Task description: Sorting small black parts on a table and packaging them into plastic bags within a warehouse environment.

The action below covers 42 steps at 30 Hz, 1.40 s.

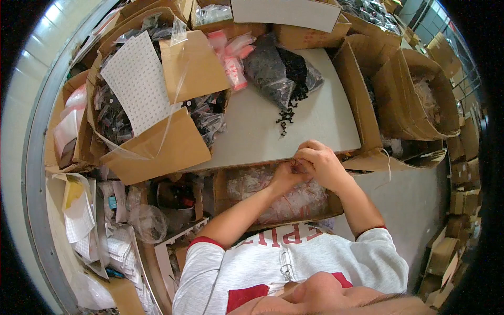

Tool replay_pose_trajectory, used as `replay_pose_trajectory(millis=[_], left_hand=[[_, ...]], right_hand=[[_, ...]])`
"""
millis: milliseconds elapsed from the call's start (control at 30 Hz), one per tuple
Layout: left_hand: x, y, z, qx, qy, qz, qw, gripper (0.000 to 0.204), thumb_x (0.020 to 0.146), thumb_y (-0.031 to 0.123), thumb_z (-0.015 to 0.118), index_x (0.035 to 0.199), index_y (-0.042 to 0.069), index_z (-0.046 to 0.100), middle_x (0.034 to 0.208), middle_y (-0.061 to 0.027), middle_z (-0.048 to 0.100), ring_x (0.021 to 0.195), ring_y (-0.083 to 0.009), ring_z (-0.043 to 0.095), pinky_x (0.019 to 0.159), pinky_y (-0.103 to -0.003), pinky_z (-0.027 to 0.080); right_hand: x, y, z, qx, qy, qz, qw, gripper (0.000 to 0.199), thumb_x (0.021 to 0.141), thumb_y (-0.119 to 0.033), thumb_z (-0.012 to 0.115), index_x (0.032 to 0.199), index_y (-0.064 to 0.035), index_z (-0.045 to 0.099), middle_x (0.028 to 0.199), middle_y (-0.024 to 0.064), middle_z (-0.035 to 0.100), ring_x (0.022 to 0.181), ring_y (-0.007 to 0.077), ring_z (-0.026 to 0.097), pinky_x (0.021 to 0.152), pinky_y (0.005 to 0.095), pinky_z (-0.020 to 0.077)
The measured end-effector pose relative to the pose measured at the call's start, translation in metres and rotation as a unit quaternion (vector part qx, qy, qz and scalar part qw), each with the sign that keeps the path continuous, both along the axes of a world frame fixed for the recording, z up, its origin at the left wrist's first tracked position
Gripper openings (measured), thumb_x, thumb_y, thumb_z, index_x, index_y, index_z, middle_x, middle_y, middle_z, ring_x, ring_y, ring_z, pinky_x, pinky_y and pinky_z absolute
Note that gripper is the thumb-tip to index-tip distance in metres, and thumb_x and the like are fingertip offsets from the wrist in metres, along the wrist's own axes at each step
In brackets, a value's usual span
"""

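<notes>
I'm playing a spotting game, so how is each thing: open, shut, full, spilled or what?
Left hand: fingers curled
Right hand: fingers bent, meeting the left; anything held is unclear
Plastic bag of small black parts: open, spilling onto the tabletop
Pink-printed plastic bags: piled; sealed or not, can't tell
Large left carton: open, filled
White dotted sheet: lying aslant on that carton
Carton below the hands: open, filled with clear plastic packaging

My worktop (236, 136) is pale grey. Directly on it I have an open clear plastic bag (265, 76), small black parts (284, 116) spilling toward me, and pink-and-clear plastic bags (234, 72) just left of it.
</notes>
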<state>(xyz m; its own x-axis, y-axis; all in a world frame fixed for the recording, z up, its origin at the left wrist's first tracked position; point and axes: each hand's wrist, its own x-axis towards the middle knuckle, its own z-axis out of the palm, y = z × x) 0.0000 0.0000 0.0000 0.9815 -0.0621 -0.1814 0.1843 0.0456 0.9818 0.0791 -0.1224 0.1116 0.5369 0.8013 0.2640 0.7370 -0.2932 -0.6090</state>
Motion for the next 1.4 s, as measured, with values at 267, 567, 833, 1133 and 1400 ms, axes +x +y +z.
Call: replay_pose_trajectory(millis=[267,567,833,1133,1400], left_hand=[[-0.006,0.003,0.014,-0.087,0.047,0.009,0.995,0.032,0.071,0.010,0.075,0.100,0.001,0.063,0.091,-0.0027,0.063,0.088,-0.0118,0.058,0.076,-0.029,0.049],[-0.019,0.018,0.041,-0.142,-0.093,-0.066,0.983,0.043,0.075,0.023,0.078,0.107,0.002,0.058,0.097,-0.0058,0.064,0.096,-0.0116,0.057,0.080,-0.028,0.049],[-0.024,0.017,0.068,0.166,-0.327,0.150,0.918,0.013,0.088,0.014,0.062,0.090,0.002,0.058,0.086,-0.0121,0.061,0.079,-0.0304,0.058,0.070,-0.036,0.047],[-0.031,0.019,0.072,0.198,-0.321,0.233,0.896,0.010,0.086,0.012,0.065,0.084,0.003,0.059,0.079,-0.0104,0.061,0.068,-0.0260,0.057,0.063,-0.034,0.047],[-0.026,-0.010,0.009,0.253,-0.217,-0.042,0.942,0.019,0.088,0.020,0.062,0.098,0.003,0.061,0.089,-0.0162,0.064,0.085,-0.0310,0.064,0.074,-0.040,0.051]], right_hand=[[-0.016,-0.016,0.012,-0.055,0.086,-0.004,0.995,0.018,0.073,-0.003,0.065,0.091,-0.0026,0.066,0.095,0.0130,0.060,0.091,0.0328,0.059,0.080,0.0390,0.0498],[-0.025,-0.021,0.021,-0.028,-0.018,0.111,0.993,0.022,0.069,-0.005,0.070,0.090,-0.0033,0.063,0.105,0.0145,0.057,0.103,0.0320,0.054,0.088,0.0412,0.0471],[-0.021,-0.021,0.018,0.004,0.031,0.037,0.999,0.020,0.072,-0.006,0.069,0.090,-0.0036,0.058,0.089,0.0129,0.060,0.082,0.0328,0.060,0.071,0.0395,0.0503],[-0.013,0.000,0.043,-0.050,-0.050,0.073,0.995,0.016,0.073,-0.002,0.061,0.089,-0.0057,0.058,0.082,0.0110,0.059,0.075,0.0324,0.059,0.063,0.0409,0.0488],[0.136,0.055,0.134,0.221,-0.121,-0.174,0.952,0.018,0.087,-0.010,0.060,0.104,-0.0045,0.063,0.088,0.0102,0.067,0.078,0.0165,0.065,0.069,0.0292,0.0513]])
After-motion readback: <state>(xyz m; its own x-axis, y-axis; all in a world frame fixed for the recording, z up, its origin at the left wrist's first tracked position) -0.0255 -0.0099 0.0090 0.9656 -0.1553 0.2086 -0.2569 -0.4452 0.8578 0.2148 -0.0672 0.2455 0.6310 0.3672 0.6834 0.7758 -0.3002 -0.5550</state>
